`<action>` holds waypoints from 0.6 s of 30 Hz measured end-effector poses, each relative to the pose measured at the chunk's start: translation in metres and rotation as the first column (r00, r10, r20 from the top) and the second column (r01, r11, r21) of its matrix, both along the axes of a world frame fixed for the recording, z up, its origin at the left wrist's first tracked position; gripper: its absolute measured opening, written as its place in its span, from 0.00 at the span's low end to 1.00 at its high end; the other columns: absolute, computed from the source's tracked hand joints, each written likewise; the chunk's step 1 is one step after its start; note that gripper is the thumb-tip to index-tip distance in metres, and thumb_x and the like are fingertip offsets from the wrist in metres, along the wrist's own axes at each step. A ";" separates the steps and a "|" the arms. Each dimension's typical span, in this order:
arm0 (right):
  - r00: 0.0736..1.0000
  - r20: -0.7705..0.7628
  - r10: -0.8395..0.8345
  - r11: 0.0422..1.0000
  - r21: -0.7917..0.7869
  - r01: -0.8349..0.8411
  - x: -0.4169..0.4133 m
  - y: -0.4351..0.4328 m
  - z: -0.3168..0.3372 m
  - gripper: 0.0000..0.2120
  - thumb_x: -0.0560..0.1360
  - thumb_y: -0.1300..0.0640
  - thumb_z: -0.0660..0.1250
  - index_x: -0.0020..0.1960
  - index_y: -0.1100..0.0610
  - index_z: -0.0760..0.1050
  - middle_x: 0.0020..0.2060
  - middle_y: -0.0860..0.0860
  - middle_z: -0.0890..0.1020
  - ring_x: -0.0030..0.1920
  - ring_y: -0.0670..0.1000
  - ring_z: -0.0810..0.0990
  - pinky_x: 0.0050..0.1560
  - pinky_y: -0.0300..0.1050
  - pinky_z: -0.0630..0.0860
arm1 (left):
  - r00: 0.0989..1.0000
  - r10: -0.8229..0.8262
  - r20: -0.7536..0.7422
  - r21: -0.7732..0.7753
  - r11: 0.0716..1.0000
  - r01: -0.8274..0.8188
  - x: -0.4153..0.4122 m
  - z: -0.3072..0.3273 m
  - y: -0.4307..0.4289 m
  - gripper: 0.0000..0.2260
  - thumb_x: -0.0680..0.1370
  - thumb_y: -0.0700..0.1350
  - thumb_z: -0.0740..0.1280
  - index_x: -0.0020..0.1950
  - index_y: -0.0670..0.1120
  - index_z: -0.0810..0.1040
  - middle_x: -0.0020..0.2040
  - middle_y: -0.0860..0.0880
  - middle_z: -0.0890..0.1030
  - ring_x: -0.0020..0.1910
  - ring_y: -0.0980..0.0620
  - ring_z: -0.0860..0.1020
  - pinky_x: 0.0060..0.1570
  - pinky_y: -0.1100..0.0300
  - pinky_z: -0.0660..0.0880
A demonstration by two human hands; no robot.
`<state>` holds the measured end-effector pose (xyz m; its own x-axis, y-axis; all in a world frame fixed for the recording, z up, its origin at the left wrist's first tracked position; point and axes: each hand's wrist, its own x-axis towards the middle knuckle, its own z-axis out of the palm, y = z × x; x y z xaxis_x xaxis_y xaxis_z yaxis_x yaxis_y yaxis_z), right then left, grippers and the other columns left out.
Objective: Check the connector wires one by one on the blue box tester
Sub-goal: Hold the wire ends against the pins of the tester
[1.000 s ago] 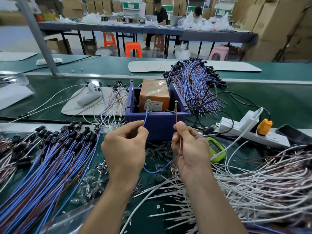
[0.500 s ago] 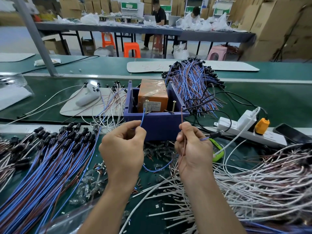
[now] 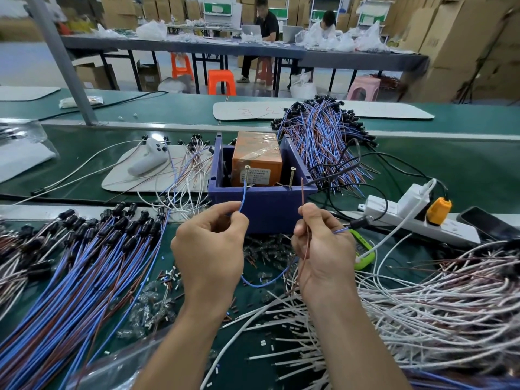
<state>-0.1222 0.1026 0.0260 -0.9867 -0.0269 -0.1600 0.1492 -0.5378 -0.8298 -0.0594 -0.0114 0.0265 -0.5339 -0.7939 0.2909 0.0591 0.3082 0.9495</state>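
Head view: the blue box tester, an open-topped tub of matt plastic with square corners, stands mid-desk and holds an orange block wrapped in glossy film. The print on the block's white label is too small to read. Two threaded brass screws stand at the near rim.

The fingers of the left hand pinch a thin blue wire, its tip up against the left screw. The fingers of the right hand pinch a brown wire, its bare tip just beside the right screw, not touching it.

Smooth green desk lies open right of the box, behind the white power strip. White wires crowd the right edge.
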 end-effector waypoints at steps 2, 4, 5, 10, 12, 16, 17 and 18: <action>1.000 -0.013 -0.006 1.000 0.022 0.006 -0.001 -0.001 0.000 0.08 0.79 0.61 0.70 0.42 0.60 0.78 0.24 0.51 0.75 0.24 0.46 0.69 0.26 0.37 0.64 | 1.000 0.000 0.000 -0.001 1.000 0.000 0.000 0.001 0.000 0.08 0.73 0.44 0.74 0.42 0.59 0.86 0.29 0.59 0.81 0.24 0.59 0.74 0.29 0.64 0.72; 1.000 -0.023 -0.010 0.999 0.037 0.011 -0.002 -0.004 -0.001 0.09 0.80 0.61 0.69 0.41 0.61 0.77 0.24 0.52 0.75 0.24 0.47 0.68 0.26 0.38 0.63 | 1.000 0.000 -0.001 -0.008 1.000 0.000 0.000 0.001 0.001 0.10 0.73 0.44 0.74 0.40 0.61 0.85 0.29 0.59 0.82 0.24 0.60 0.74 0.28 0.65 0.72; 0.999 -0.029 -0.012 0.999 0.043 0.013 -0.003 -0.005 -0.001 0.10 0.80 0.62 0.69 0.40 0.61 0.76 0.24 0.52 0.76 0.23 0.47 0.67 0.25 0.39 0.63 | 1.000 -0.001 0.000 -0.013 1.000 0.001 0.000 0.001 0.001 0.10 0.73 0.44 0.74 0.40 0.62 0.85 0.29 0.59 0.82 0.24 0.60 0.75 0.28 0.66 0.71; 0.999 -0.039 0.017 0.996 0.084 -0.014 -0.003 -0.007 -0.001 0.11 0.79 0.62 0.70 0.38 0.60 0.78 0.24 0.53 0.76 0.24 0.48 0.67 0.24 0.38 0.63 | 1.000 0.005 -0.006 -0.022 1.000 -0.005 -0.001 0.001 0.001 0.12 0.73 0.44 0.74 0.39 0.63 0.84 0.29 0.60 0.82 0.24 0.60 0.75 0.28 0.67 0.72; 0.999 -0.026 0.022 0.997 0.073 -0.021 -0.002 -0.007 -0.001 0.12 0.79 0.62 0.71 0.37 0.59 0.78 0.25 0.53 0.76 0.24 0.48 0.68 0.24 0.37 0.63 | 1.000 0.012 -0.004 -0.024 1.000 -0.012 -0.001 0.001 0.001 0.12 0.73 0.44 0.74 0.39 0.63 0.84 0.29 0.60 0.82 0.25 0.60 0.75 0.30 0.66 0.73; 0.999 -0.039 -0.018 1.000 -0.001 0.018 -0.002 -0.005 -0.001 0.12 0.79 0.63 0.69 0.37 0.60 0.76 0.23 0.53 0.75 0.22 0.47 0.66 0.23 0.37 0.60 | 1.000 -0.002 -0.024 -0.023 1.000 0.001 0.000 0.001 0.000 0.12 0.74 0.43 0.74 0.40 0.62 0.84 0.29 0.59 0.82 0.23 0.60 0.74 0.26 0.67 0.70; 0.998 -0.050 -0.023 1.000 -0.013 0.023 -0.001 -0.004 -0.001 0.12 0.79 0.63 0.69 0.37 0.60 0.76 0.23 0.53 0.74 0.22 0.47 0.66 0.23 0.37 0.60 | 1.000 -0.002 -0.028 -0.021 1.000 0.001 0.001 0.001 0.000 0.12 0.74 0.43 0.74 0.40 0.61 0.84 0.29 0.59 0.82 0.23 0.60 0.74 0.26 0.68 0.70; 0.998 -0.056 -0.023 1.000 -0.023 0.021 0.000 -0.003 -0.001 0.12 0.79 0.64 0.69 0.37 0.60 0.75 0.23 0.52 0.74 0.22 0.47 0.66 0.23 0.37 0.60 | 0.999 -0.002 -0.032 -0.021 1.000 0.001 0.001 0.001 0.000 0.12 0.74 0.42 0.74 0.40 0.61 0.84 0.29 0.59 0.82 0.23 0.61 0.74 0.25 0.69 0.69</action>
